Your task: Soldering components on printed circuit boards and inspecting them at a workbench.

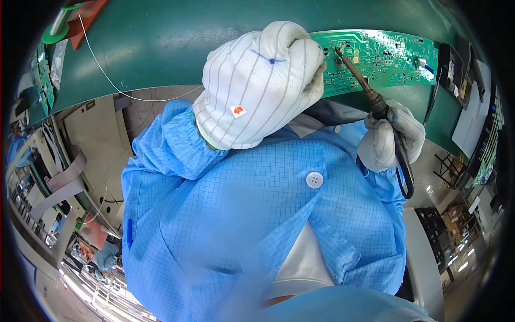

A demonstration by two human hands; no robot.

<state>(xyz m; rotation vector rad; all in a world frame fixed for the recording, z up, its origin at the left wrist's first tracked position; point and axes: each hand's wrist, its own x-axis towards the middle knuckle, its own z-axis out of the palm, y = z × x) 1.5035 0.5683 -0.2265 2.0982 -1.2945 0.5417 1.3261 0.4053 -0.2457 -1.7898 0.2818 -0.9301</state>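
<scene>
A green circuit board (pixel 397 53) with many small parts lies on the green work surface. In a white striped glove, my left hand (pixel 263 80) is closed at the board's left end, pinching thin solder wire (pixel 115 86). The fingertips are partly hidden behind the hand. My right hand (pixel 394 137), gloved too, is closed round the dark handle of a soldering iron (pixel 355 72). The iron slants up and left, its tip at the board's left part close to my left fingers. I cannot tell whether the tip touches the board.
At the far left a green-flanged spool (pixel 56 33) sits on an orange-red stand (pixel 88 19). More circuit boards stand at the left (pixel 43 78) and right (pixel 487 153) edges. A dark tray (pixel 456 72) is right of the board. The green work surface (pixel 161 45) spans the far side.
</scene>
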